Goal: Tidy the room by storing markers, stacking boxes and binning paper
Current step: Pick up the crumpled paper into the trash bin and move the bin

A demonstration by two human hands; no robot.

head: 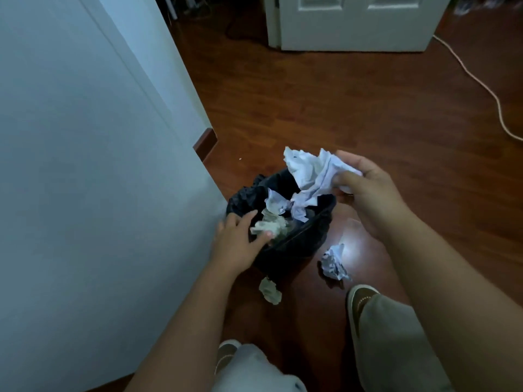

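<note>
**Operator:** Report the current configuration.

**Inspector:** The right hand (365,190) pinches a large crumpled sheet (311,174) between thumb and fingers, holding it above the far rim of the bin (300,239). The bin is lined with a black bag and stands on the wooden floor (339,108), just beside the white wall panel (85,165). The left hand (237,239) rests at the near rim, fingers apart and fairly straight, touching a greenish wad (268,226) inside the bin. It grips nothing.

**Operator:** Identify failure conditions.

**Inspector:** Condition one: overflow. Paper already sits near rim level. A sheet released on top is likely to slide off unless pressed down.

Condition two: off-centre release. The sheet hangs partly past the far edge. Releasing from there risks a drop onto the floor.

Condition three: tipping. The bin looks light. Downward pressure at the near rim may tilt it toward the person.

**Operator:** Outstanding items?

**Inspector:** Two. A white ball (334,263) lies on the floor just right of the bin. A pale wad (270,291) lies at its near base. Both sit close to the shoes (359,299) and could be stepped on or kicked away.
</note>
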